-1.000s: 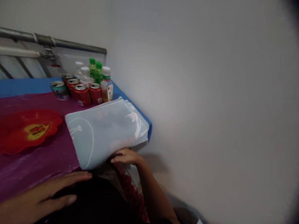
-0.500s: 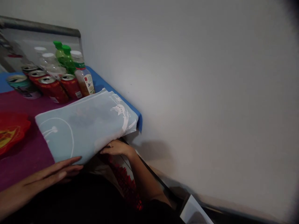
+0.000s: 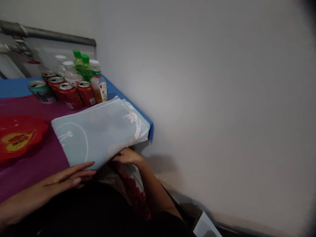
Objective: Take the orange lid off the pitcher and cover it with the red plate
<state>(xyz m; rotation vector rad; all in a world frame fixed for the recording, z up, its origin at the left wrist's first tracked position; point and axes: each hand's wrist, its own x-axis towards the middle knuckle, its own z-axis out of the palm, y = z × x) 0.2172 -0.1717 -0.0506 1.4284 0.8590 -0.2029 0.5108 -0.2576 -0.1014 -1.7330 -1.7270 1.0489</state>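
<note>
A folded pale blue cloth [image 3: 103, 126] with white line drawings, one of them a cat, lies near the table's right corner and reaches its front edge. My left hand [image 3: 67, 176] rests at the cloth's near left corner, its fingers stretched out and slightly apart, fingertips touching the fabric. Below the cloth's front edge is my right hand [image 3: 127, 155], wrist bent. Its fingertips go out of sight beneath the cloth and table edge, so I cannot see whether they grip anything.
Behind the cloth stand several drink cans [image 3: 70, 95] and several plastic bottles [image 3: 98, 82]. A red scalloped tray [image 3: 37, 126] sits on the purple tabletop cover [image 3: 53, 161] at left. Close on the right is a grey wall [image 3: 222, 98]; a metal pipe [image 3: 61, 35] runs along the back.
The view has turned slightly left, showing more of the red tray and the pipe. Both hands keep nearly the same places against the cloth.
</note>
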